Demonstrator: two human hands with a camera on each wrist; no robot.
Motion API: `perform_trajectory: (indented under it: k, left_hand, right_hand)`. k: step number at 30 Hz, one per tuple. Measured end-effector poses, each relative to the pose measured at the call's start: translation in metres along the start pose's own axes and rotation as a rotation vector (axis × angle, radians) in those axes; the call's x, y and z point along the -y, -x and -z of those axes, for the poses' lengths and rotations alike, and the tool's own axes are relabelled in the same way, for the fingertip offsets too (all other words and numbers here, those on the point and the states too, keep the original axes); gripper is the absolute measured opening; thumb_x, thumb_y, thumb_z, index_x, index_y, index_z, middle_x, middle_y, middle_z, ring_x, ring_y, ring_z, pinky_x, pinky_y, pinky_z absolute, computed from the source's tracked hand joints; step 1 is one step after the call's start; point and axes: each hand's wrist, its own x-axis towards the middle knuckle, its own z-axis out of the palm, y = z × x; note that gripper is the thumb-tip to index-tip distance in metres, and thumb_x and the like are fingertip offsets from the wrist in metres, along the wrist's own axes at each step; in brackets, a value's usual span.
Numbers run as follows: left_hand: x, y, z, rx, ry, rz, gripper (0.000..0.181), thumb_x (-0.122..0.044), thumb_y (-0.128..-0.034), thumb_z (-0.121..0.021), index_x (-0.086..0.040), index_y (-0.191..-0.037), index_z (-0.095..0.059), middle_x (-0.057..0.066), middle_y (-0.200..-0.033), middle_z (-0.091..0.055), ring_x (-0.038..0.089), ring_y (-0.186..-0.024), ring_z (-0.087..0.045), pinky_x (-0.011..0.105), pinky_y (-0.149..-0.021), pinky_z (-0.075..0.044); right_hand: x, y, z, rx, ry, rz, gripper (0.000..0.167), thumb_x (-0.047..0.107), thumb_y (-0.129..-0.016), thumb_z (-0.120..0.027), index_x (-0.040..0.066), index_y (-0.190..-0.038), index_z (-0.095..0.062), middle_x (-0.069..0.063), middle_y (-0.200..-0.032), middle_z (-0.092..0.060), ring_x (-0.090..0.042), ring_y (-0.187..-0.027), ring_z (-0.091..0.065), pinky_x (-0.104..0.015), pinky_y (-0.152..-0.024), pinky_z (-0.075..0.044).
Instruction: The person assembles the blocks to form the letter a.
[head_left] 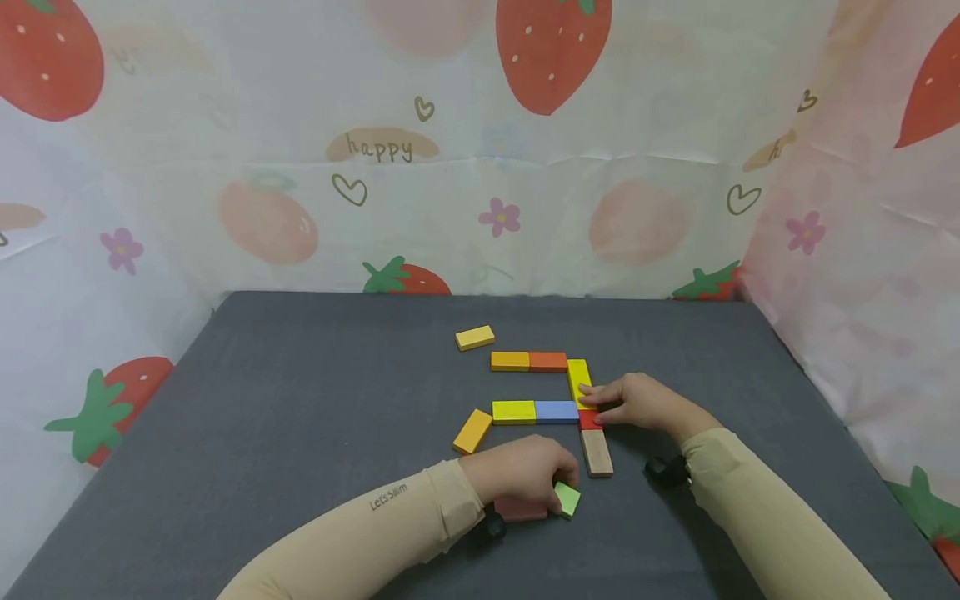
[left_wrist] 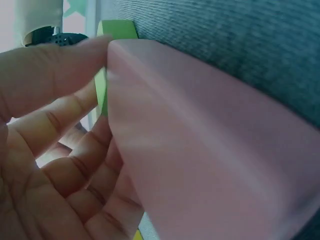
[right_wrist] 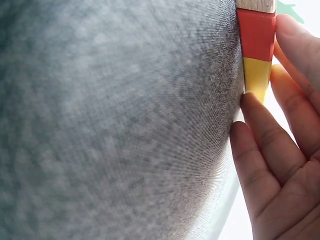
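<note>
My left hand [head_left: 528,471] pinches a light green block [head_left: 567,499] between thumb and fingers, just above the dark cloth. Beneath that hand lies a pink block [head_left: 521,509], partly covered; in the left wrist view the pink block [left_wrist: 200,150] looms large in front of the green block [left_wrist: 119,30]. The fingers of my right hand [head_left: 648,404] touch a column of blocks: a yellow block [head_left: 578,375], a red block [head_left: 590,419] and a bare wooden block [head_left: 597,454]. In the right wrist view the thumb is beside the red block [right_wrist: 257,35].
A blue block [head_left: 557,412] and a yellow one [head_left: 513,412] run left from the column. Higher up, an orange-red block [head_left: 548,362] joins an amber block [head_left: 510,361]. Loose blocks [head_left: 476,337] [head_left: 472,431] lie tilted at the left. A printed cloth stands behind the table [head_left: 300,383].
</note>
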Motion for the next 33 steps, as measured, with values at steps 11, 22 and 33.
perform_trajectory:
  k: [11,22,33]
  left_hand:
    - [-0.005,-0.008,0.015,-0.035,-0.010,0.010,0.018,-0.017,-0.0770,-0.074,-0.019,-0.093,-0.066,-0.011,-0.080,-0.058,0.006,-0.073,-0.052,0.019,-0.068,-0.044]
    - [-0.002,-0.042,0.028,-0.015,-0.233,-0.107,0.030,-0.019,-0.0841,-0.066,-0.022,-0.114,-0.061,-0.009,-0.090,-0.061,0.003,-0.079,-0.054,0.018,-0.073,-0.043]
    - [-0.005,-0.054,0.029,0.058,-0.320,-0.143,0.035,-0.022,-0.0867,-0.063,-0.025,-0.121,-0.058,-0.010,-0.100,-0.061,0.003,-0.081,-0.053,0.018,-0.076,-0.043]
  right_hand:
    - [-0.004,-0.001,-0.002,-0.009,0.003,0.012,0.041,0.027,-0.081,-0.068,0.019,-0.120,-0.060,0.000,-0.128,-0.053,-0.025,-0.121,-0.047,-0.043,-0.094,-0.040]
    - [-0.006,0.001,-0.002,-0.016,-0.016,0.049,0.041,0.029,-0.080,-0.068,0.019,-0.119,-0.061,0.001,-0.128,-0.053,-0.023,-0.118,-0.050,-0.042,-0.091,-0.043]
    - [-0.005,0.002,-0.001,-0.008,-0.035,0.059,0.041,0.030,-0.080,-0.068,0.019,-0.119,-0.062,0.001,-0.128,-0.053,-0.023,-0.118,-0.050,-0.041,-0.090,-0.044]
